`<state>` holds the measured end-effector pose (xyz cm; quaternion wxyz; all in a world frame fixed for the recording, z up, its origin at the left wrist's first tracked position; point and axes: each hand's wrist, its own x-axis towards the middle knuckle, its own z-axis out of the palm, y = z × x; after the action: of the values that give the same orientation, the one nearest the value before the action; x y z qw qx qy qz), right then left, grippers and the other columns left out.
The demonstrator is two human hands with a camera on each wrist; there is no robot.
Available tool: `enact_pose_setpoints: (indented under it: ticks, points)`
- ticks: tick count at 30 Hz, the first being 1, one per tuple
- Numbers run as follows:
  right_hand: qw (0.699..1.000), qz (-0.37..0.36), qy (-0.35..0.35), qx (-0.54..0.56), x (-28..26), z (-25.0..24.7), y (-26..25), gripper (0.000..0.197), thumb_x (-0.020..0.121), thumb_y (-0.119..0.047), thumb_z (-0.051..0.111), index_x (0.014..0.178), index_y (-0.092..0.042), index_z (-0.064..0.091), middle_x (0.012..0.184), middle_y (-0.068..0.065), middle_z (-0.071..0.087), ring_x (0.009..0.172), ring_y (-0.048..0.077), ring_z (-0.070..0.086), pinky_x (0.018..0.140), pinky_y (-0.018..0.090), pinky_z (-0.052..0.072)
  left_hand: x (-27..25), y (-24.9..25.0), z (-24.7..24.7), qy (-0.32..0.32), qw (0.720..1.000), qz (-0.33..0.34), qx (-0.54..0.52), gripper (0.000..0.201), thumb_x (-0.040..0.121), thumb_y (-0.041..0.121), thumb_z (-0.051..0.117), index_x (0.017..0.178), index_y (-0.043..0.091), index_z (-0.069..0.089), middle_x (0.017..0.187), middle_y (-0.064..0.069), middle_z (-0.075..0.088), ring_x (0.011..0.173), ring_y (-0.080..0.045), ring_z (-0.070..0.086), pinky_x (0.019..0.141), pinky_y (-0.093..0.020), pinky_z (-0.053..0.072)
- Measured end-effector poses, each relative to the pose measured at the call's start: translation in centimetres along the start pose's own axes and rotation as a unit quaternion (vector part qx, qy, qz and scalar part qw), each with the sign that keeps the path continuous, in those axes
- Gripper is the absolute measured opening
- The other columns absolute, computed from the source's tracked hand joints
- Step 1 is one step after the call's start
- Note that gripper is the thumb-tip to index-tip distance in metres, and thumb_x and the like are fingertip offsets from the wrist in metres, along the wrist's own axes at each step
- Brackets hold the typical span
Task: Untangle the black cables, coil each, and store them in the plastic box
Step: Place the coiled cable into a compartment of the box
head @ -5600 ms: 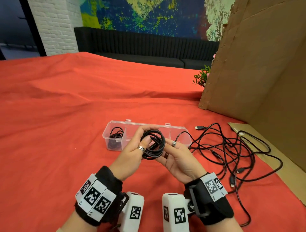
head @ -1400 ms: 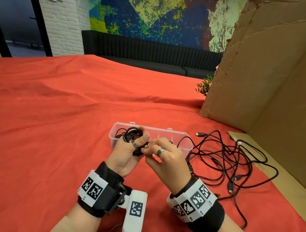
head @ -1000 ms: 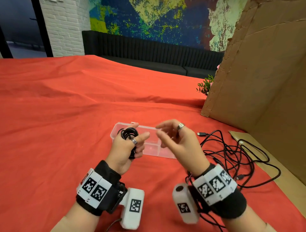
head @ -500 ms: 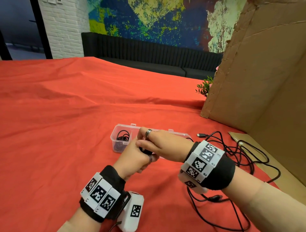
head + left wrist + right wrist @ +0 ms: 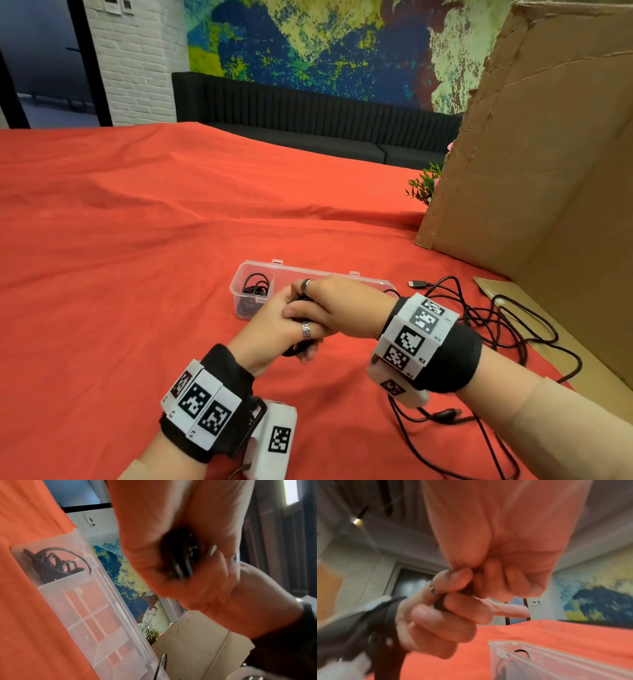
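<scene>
My left hand (image 5: 301, 339) grips a small coiled black cable (image 5: 181, 555) just in front of the clear plastic box (image 5: 239, 301). My right hand (image 5: 308, 299) reaches across from the right and lies over the left, its curled fingers (image 5: 488, 574) pinching the same coil (image 5: 440, 604). The hands hide most of the coil. Another coiled black cable (image 5: 255, 291) lies in the box's leftmost compartment (image 5: 51, 563). A loose tangle of black cables (image 5: 479, 322) spreads on the red cloth to the right of the box.
A tall cardboard wall (image 5: 531, 171) stands at the right, with a flat cardboard flap (image 5: 513, 298) beside the tangle. A small green plant (image 5: 423, 185) peeks out behind it. Red cloth (image 5: 120, 274) covers the table. One cable end (image 5: 445, 414) trails under my right wrist.
One second ago my right hand was lifted off the coil, fingers apart. It has swung left across the box and closed on the coil in my left hand, which dropped slightly nearer.
</scene>
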<state>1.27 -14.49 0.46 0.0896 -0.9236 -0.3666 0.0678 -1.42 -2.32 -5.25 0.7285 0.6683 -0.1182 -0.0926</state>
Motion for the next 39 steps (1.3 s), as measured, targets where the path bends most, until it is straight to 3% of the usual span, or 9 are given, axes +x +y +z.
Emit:
enact_pose_setpoints:
  ticks: [5,8,11,19,23,27,31,37,39]
  points:
    - [0.999,-0.010,0.009,-0.039,0.0,0.3,-0.2,0.025,0.096,-0.042,0.042,0.089,-0.018,0.044,0.095,0.014,0.063,0.087,0.029,0.055,0.066,0.030,0.032,-0.1,0.2,-0.4,-0.002,0.999,-0.028,0.046,0.036,0.073,-0.009,0.065,0.060,0.024,0.067,0.061,-0.004,0.066,0.060,-0.023,0.065,0.070,-0.043,0.055]
    - [1.000,-0.014,0.014,-0.011,0.2,0.1,0.1,0.028,0.096,-0.041,0.041,0.089,-0.014,0.047,0.095,0.013,0.063,0.087,0.028,0.056,0.068,0.033,0.036,0.1,0.2,-0.2,0.023,0.999,-0.009,0.047,0.027,0.070,-0.009,0.068,0.074,0.017,0.061,0.064,-0.007,0.062,0.051,-0.018,0.059,0.054,-0.034,0.052]
    - [1.000,-0.009,0.017,0.020,0.2,-0.1,0.4,0.034,0.096,-0.041,0.042,0.097,-0.009,0.054,0.096,0.012,0.065,0.087,0.026,0.057,0.073,0.036,0.041,0.2,0.0,0.0,0.043,0.998,-0.004,0.041,0.039,0.069,-0.006,0.072,0.087,0.020,0.049,0.062,-0.005,0.048,0.044,-0.012,0.043,0.040,-0.021,0.033]
    - [0.995,-0.008,0.028,0.095,-0.2,0.6,0.2,0.023,0.099,-0.042,0.029,0.092,-0.021,0.039,0.092,0.010,0.064,0.085,0.027,0.059,0.080,0.046,0.047,0.2,0.7,0.5,0.095,0.988,0.044,0.112,0.042,0.071,-0.018,0.061,0.082,0.018,0.042,0.066,0.004,0.048,0.035,0.006,0.046,0.037,-0.005,0.031]
    - [0.994,-0.015,0.008,0.103,0.0,0.7,0.3,0.024,0.100,-0.034,0.033,0.101,-0.013,0.043,0.094,0.012,0.063,0.085,0.028,0.057,0.080,0.047,0.045,0.4,0.3,-0.1,0.102,0.990,0.034,0.096,0.039,0.072,-0.013,0.063,0.085,0.019,0.045,0.066,0.004,0.050,0.037,0.004,0.046,0.037,-0.009,0.032]
    - [0.986,-0.017,-0.004,0.164,1.1,0.3,1.6,0.016,0.100,-0.022,0.038,0.101,-0.015,0.053,0.087,-0.003,0.062,0.077,0.006,0.057,0.075,0.021,0.044,0.4,-0.1,-0.6,0.059,0.997,0.001,0.053,0.033,0.077,-0.003,0.066,0.100,0.013,0.048,0.061,0.000,0.054,0.042,-0.011,0.047,0.037,-0.020,0.035]
    - [0.979,0.024,0.056,0.197,3.2,-0.9,3.9,0.013,0.100,-0.016,0.040,0.093,-0.014,0.050,0.064,-0.012,0.044,0.047,-0.009,0.045,0.053,0.010,0.034,0.7,-0.5,-2.3,0.096,0.995,0.013,0.014,0.032,0.082,-0.003,0.063,0.110,0.010,0.053,0.089,-0.003,0.065,0.067,-0.009,0.065,0.062,-0.022,0.055]
    - [0.989,0.090,0.052,0.104,7.9,-0.2,6.3,0.027,0.100,-0.022,0.039,0.112,-0.004,0.056,0.093,0.005,0.056,0.085,0.017,0.050,0.073,0.023,0.032,1.9,-2.6,-5.5,0.218,0.951,0.021,0.216,0.031,0.085,0.013,0.063,0.112,0.027,0.057,0.114,-0.003,0.060,0.098,-0.019,0.056,0.090,-0.038,0.048]
    - [0.991,0.107,0.014,0.075,9.0,0.4,6.3,0.029,0.100,-0.023,0.039,0.115,-0.004,0.055,0.104,0.012,0.060,0.092,0.023,0.052,0.075,0.024,0.032,2.1,-3.0,-6.2,0.209,0.948,-0.004,0.240,0.033,0.088,0.008,0.057,0.118,0.022,0.057,0.118,-0.006,0.059,0.106,-0.020,0.054,0.093,-0.032,0.045]
